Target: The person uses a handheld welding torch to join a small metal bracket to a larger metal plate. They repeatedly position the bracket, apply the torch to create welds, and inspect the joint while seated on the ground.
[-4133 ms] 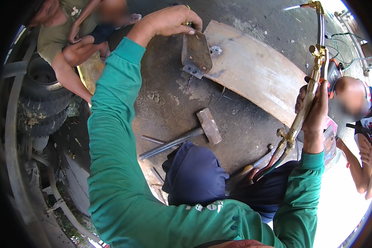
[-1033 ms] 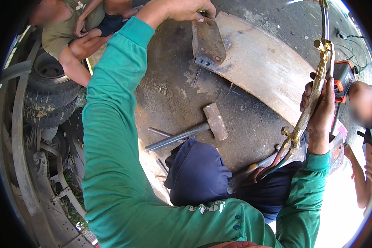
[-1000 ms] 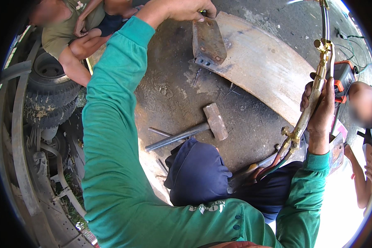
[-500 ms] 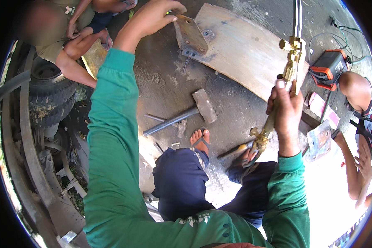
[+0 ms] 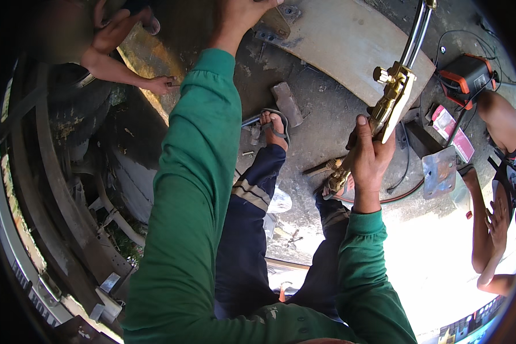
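Observation:
My left hand (image 5: 241,17) is at the top edge, its thumb at the corner of a small rusty bracket plate (image 5: 273,25); its fingertips are mostly cut off. The bracket stands on the end of a long, curved steel sheet (image 5: 338,54) lying on the ground. My right hand (image 5: 370,155) grips a brass cutting torch (image 5: 397,86), its steel tubes pointing upward past the sheet's right part. A sledgehammer head (image 5: 288,103) lies near my sandalled foot (image 5: 274,126), with hoses and tools by my other foot.
Co-workers sit at upper left (image 5: 112,60) and right (image 5: 484,241). Vehicle rails (image 5: 57,189) run along the left. An orange-black machine (image 5: 464,77) with cables, a pink-white box (image 5: 450,132) and a bolted metal plate (image 5: 438,172) lie right.
My view has shifted, showing more of my legs and both feet. The torch and my right hand appear further left. The left co-worker's arm now reaches out toward my sleeve.

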`<state>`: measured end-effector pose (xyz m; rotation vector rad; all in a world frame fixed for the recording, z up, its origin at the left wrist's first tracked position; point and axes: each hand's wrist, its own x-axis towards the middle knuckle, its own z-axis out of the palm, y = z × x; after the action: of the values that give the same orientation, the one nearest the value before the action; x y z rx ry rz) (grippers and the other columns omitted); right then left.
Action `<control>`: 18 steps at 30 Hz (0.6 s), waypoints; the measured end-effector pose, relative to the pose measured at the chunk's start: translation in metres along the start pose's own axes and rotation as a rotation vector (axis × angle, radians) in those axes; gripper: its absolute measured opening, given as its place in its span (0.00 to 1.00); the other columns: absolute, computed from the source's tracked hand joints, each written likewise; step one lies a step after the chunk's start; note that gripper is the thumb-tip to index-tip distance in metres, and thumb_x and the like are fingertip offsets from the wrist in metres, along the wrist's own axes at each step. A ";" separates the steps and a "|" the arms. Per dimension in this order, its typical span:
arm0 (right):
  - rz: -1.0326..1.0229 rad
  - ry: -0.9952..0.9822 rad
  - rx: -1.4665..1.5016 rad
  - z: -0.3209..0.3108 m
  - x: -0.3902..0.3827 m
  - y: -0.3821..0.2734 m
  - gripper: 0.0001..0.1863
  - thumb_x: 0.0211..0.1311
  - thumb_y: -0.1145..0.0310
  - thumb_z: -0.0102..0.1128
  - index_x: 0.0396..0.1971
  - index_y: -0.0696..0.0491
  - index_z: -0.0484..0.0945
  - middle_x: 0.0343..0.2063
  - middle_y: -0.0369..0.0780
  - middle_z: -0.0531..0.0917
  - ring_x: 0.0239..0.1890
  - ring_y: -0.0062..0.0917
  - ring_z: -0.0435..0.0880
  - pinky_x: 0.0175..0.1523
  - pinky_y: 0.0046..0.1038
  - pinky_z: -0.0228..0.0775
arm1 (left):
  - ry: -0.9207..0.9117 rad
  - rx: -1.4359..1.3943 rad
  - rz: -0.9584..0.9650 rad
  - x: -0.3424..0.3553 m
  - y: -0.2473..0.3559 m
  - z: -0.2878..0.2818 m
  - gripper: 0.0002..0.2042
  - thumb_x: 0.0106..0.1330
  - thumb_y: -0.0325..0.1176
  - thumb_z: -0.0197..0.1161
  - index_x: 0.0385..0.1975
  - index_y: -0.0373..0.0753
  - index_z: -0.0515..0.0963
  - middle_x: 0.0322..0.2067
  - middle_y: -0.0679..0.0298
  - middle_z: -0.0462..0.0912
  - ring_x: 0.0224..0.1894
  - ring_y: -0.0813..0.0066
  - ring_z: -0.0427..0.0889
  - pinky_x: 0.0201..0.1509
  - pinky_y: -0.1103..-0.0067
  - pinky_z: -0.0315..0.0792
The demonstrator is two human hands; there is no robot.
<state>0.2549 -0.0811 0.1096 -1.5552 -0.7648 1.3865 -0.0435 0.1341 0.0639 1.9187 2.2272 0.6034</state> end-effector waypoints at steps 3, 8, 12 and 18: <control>0.025 0.030 0.035 0.001 0.013 0.004 0.11 0.73 0.69 0.65 0.46 0.55 0.72 0.22 0.30 0.74 0.20 0.11 0.69 0.24 0.19 0.60 | 0.052 -0.132 -0.033 -0.012 -0.002 0.014 0.38 0.51 0.52 0.81 0.51 0.24 0.80 0.42 0.43 0.88 0.48 0.51 0.88 0.54 0.64 0.79; 0.009 0.058 -0.012 0.008 0.035 0.018 0.14 0.73 0.71 0.65 0.51 0.58 0.72 0.22 0.31 0.74 0.20 0.13 0.70 0.23 0.20 0.60 | 0.014 -0.111 0.049 -0.011 -0.017 0.017 0.47 0.46 0.53 0.86 0.56 0.16 0.75 0.47 0.37 0.85 0.50 0.51 0.86 0.56 0.65 0.79; 0.033 0.074 -0.064 0.015 0.046 0.018 0.15 0.72 0.71 0.65 0.53 0.60 0.73 0.22 0.32 0.74 0.20 0.14 0.71 0.23 0.20 0.61 | -0.039 -0.152 0.003 -0.013 -0.009 0.009 0.47 0.47 0.52 0.85 0.57 0.18 0.75 0.50 0.36 0.82 0.54 0.46 0.83 0.60 0.63 0.77; 0.011 0.069 -0.084 0.029 0.050 0.024 0.13 0.72 0.71 0.65 0.49 0.58 0.73 0.22 0.31 0.74 0.20 0.13 0.70 0.24 0.19 0.60 | -0.016 -0.152 0.044 -0.015 -0.009 -0.001 0.45 0.45 0.50 0.86 0.58 0.22 0.76 0.47 0.42 0.81 0.47 0.49 0.84 0.51 0.63 0.79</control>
<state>0.2332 -0.0406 0.0668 -1.6660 -0.7821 1.3158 -0.0494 0.1184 0.0592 1.8946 2.0701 0.7379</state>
